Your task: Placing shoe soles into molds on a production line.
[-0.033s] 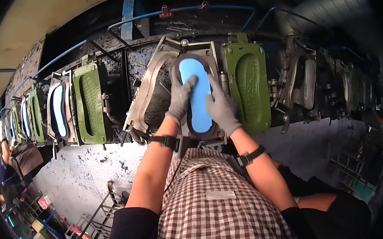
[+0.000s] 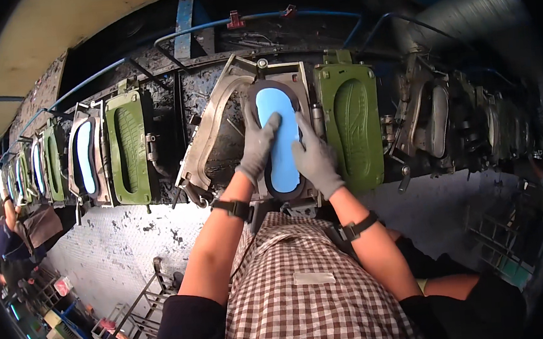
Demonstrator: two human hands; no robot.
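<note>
A light blue shoe sole lies in a dark oval mould straight ahead of me. My left hand, in a grey glove, rests flat on the sole's left edge with its fingers spread. My right hand, also gloved, lies flat on the sole's right edge, a little lower. Neither hand is closed around anything. A green mould lid with a sole-shaped hollow stands swung aside just right of my right hand. A grey metal frame is hinged out to the left of the mould.
More moulds line the machine to the left, one holding another blue sole beside a green lid, and darker ones to the right. Blue pipes run above. Another person works at far left; metal racks stand below.
</note>
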